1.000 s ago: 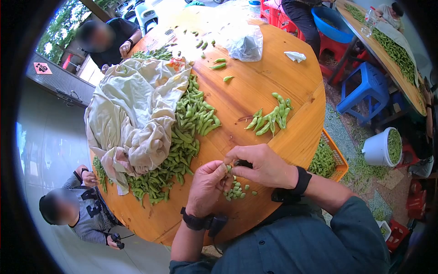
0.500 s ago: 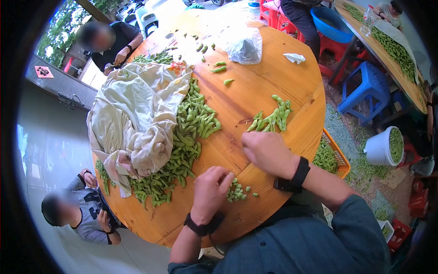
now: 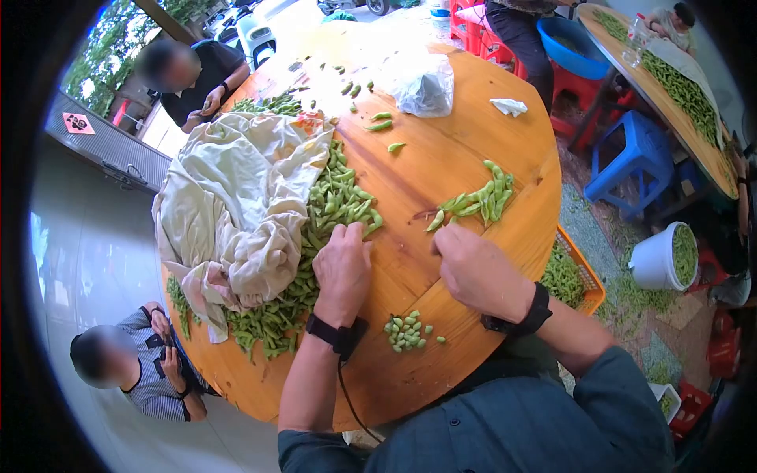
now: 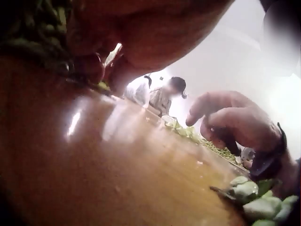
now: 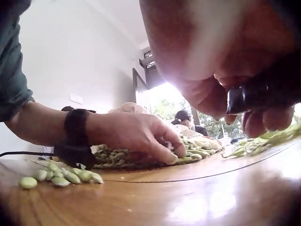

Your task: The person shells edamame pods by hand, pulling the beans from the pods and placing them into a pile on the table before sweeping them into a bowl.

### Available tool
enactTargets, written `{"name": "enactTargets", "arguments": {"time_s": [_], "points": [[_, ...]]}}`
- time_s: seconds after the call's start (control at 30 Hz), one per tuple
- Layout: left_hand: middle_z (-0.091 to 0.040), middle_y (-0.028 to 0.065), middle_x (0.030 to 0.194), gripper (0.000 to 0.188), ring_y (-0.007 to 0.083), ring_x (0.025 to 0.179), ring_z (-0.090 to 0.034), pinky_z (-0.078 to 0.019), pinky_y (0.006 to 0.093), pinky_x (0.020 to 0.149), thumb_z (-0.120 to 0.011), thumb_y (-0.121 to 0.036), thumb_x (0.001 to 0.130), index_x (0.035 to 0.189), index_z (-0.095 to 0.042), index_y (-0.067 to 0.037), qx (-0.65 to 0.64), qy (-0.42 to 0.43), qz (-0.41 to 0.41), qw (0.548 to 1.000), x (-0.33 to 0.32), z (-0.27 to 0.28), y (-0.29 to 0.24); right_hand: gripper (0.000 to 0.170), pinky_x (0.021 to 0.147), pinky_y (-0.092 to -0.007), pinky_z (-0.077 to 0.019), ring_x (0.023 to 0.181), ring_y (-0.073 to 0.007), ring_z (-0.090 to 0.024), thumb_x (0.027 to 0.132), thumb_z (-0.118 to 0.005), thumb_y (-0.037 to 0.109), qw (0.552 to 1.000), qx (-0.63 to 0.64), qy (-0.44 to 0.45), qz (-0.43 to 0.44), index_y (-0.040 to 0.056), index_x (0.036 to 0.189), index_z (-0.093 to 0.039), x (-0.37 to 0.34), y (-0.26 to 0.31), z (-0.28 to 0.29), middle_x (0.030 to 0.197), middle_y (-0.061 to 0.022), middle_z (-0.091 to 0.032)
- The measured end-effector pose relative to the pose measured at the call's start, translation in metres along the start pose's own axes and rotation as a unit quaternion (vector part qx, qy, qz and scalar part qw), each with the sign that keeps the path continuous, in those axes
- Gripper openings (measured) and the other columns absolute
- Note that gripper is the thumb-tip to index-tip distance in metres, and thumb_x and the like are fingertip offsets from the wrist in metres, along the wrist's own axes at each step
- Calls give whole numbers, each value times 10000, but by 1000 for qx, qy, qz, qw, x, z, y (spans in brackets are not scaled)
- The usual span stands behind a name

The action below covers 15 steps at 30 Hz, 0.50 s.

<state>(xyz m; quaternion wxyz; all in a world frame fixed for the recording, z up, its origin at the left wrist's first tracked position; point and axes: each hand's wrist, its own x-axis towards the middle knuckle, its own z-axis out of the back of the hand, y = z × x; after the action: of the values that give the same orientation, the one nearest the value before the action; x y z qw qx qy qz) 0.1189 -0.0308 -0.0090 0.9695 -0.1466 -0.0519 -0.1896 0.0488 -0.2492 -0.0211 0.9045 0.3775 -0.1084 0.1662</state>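
Observation:
My left hand (image 3: 343, 266) reaches to the edge of the heap of green soybean pods (image 3: 339, 205), its fingers bent down among them. In the left wrist view a pale strip of pod (image 4: 113, 54) shows by the fingertips; I cannot tell whether they pinch it. My right hand (image 3: 482, 270) hovers over the table, fingertips just short of a small bunch of pods (image 3: 490, 197). Its curled fingers hold a dark, smooth-ended object (image 5: 256, 98), mostly hidden by the hand. Between my forearms lies a little pile of shelled green beans (image 3: 406, 331).
A crumpled cream cloth (image 3: 236, 189) covers much of the heap. Farther back are stray pods (image 3: 380, 124), a plastic bag (image 3: 426, 88) and a white tissue (image 3: 509, 106). An orange crate of pods (image 3: 579, 260) stands below the table's right edge. Two people sit along the left side.
The hands have parted from above the beans. The left moved forward and left to the pod heap; the right moved forward and right, close to the small bunch of pods.

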Motion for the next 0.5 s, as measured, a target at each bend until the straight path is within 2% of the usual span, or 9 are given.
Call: {"name": "enactTargets", "arguments": {"time_s": [0.03, 0.1, 0.2, 0.33, 0.4, 0.43, 0.47, 0.5], "points": [[-617, 169, 986, 207, 400, 862, -650, -524, 479, 742, -649, -165, 911, 1071, -596, -43, 19, 11, 13, 1000, -1, 0, -1, 228, 738, -448, -518, 875, -390, -617, 823, -592, 11, 1000, 0, 0, -1, 5, 1045, -540, -2, 1, 0, 916, -180, -578], [-610, 168, 966, 186, 400, 853, -648, -521, 481, 736, -649, -165, 911, 1038, -598, -39, 40, 21, 26, 999, -4, 1, 0, 146, 735, -486, -518, 838, -423, -625, 852, -569, 55, 994, 85, 68, -2, 7, 985, -533, -4, 5, -1, 892, -209, -601], [-601, 166, 952, 150, 401, 833, -640, -513, 485, 720, -651, -163, 909, 985, -611, -40, 33, 40, 33, 998, -13, 5, 1, 136, 735, -492, -515, 840, -420, -639, 860, -558, 55, 986, 151, 72, 2, 4, 984, -572, -5, 9, -7, 859, -220, -636], [-618, 174, 923, 90, 416, 775, -621, -507, 480, 693, -644, -131, 903, 930, -627, -46, -44, -5, 22, 999, -31, 4, -2, 158, 732, -487, -517, 830, -416, -654, 859, -556, 59, 979, 186, 63, -48, -8, 988, -617, -3, 14, -11, 843, -238, -655], [-646, 120, 837, 129, 228, 660, -633, -500, 357, 601, -650, -145, 932, 941, -646, -17, -171, -10, 89, 981, -39, 2, 2, 175, 728, -478, -522, 825, -418, -659, 854, -563, 71, 972, 209, 76, -75, -19, 983, -639, -2, 17, -12, 839, -246, -657], [-646, 120, 837, 129, 228, 660, -633, -500, 357, 601, -650, -145, 932, 941, -646, -17, -172, -9, 90, 981, -42, 3, 1, 175, 728, -478, -522, 825, -418, -659, 854, -563, 71, 972, 209, 77, -76, -19, 983, -639, -2, 18, -13, 839, -246, -657], [-662, 91, 846, 135, 167, 649, -620, -494, 306, 576, -641, -147, 952, 976, -650, -14, -312, 21, 152, 938, -45, 6, 0, 185, 734, -466, -526, 829, -410, -664, 852, -572, 81, 968, 223, 83, -81, -25, 983, -650, -1, 18, -15, 847, -246, -665], [-678, 62, 854, 145, 105, 637, -608, -489, 256, 552, -631, -149, 973, 1011, -655, -11, -444, 52, 210, 870, -48, 9, -3, 197, 741, -454, -530, 834, -403, -669, 851, -580, 90, 964, 237, 88, -87, -30, 983, -662, 0, 18, -17, 856, -246, -672]]}}
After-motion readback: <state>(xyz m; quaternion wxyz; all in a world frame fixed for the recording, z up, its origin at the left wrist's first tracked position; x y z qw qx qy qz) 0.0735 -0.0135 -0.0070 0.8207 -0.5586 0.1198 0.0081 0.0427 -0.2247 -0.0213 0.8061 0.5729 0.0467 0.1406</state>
